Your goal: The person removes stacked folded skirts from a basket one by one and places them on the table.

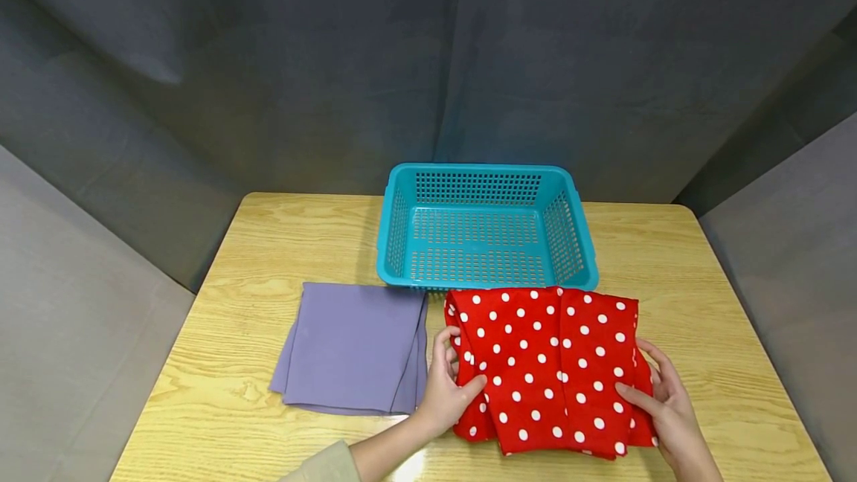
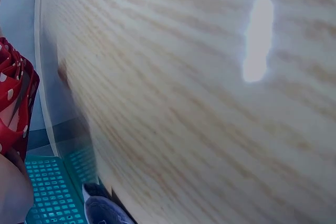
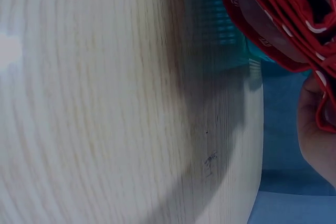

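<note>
A folded red cloth with white polka dots [image 1: 535,370] is held up at its two sides, in front of the basket. My left hand [image 1: 450,385] grips its left side, thumb on top and the other fingers at the edge. On the opposite side my right hand [image 1: 666,400] pinches the cloth with the thumb on top, the other fingers partly hidden behind it. Stacked folds of the red cloth [image 3: 294,19] show in the right wrist view, above the table and its shadow. In the left wrist view only a bit of the red cloth [image 2: 16,98] appears.
A turquoise plastic basket [image 1: 474,244] with nothing in it stands at the back of the wooden table [image 1: 221,333]. To the left of the polka-dot cloth lies a folded purple cloth [image 1: 355,348]. Grey curtains [image 1: 335,73] enclose the table behind and at the sides.
</note>
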`<state>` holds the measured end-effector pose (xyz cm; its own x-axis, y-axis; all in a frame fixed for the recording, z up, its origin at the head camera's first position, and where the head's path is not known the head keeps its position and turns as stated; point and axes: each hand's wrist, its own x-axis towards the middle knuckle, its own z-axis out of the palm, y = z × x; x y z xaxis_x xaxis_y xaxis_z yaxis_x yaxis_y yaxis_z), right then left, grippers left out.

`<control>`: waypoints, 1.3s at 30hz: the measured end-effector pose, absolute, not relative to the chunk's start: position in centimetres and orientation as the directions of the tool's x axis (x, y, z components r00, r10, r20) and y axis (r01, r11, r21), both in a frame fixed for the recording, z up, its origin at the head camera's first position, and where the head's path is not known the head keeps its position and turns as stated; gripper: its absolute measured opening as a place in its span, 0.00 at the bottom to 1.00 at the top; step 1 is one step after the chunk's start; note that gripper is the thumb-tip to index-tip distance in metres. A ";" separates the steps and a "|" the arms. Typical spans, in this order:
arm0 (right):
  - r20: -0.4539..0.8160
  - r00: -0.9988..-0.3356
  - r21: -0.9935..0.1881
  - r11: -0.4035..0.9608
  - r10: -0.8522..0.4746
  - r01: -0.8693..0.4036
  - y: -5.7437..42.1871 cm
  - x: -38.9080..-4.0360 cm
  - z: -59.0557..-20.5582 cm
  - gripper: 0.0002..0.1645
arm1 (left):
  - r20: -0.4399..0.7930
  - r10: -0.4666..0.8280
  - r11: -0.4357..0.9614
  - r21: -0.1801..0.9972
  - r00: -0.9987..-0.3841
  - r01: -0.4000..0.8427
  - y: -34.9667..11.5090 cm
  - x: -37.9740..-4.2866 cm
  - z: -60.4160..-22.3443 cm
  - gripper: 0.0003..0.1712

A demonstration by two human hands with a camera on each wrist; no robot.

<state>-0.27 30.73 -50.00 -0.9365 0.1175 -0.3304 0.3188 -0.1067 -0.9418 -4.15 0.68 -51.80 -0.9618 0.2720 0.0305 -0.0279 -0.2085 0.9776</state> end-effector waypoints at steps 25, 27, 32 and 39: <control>-0.391 -0.911 -0.919 -0.098 0.130 0.381 30.7 0.1 -50.5 0.36 | 0.015 0.280 -0.212 0.976 -0.960 -0.046 0.5 -3.6 -50.8 0.37; -0.403 -0.905 -0.914 -0.093 0.133 0.394 30.7 0.1 -50.6 0.36 | 0.013 0.278 -0.211 0.976 -0.961 -0.048 0.6 -3.6 -50.8 0.37; -0.417 -0.898 -0.909 -0.086 0.141 0.409 30.7 0.0 -50.7 0.38 | 0.008 0.276 -0.209 0.977 -0.961 -0.052 0.5 -3.6 -51.0 0.37; -0.425 -0.894 -0.905 -0.090 0.140 0.416 30.5 -0.2 -50.8 0.37 | 0.004 0.261 -0.225 0.973 -0.965 -0.057 0.7 -4.2 -53.8 0.39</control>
<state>-0.21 30.47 -50.83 -0.8940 0.1404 -0.4255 0.4164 -0.0900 -0.9047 -4.16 0.73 -53.84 -0.9652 0.2614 0.0041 -0.0567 -0.2249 0.9727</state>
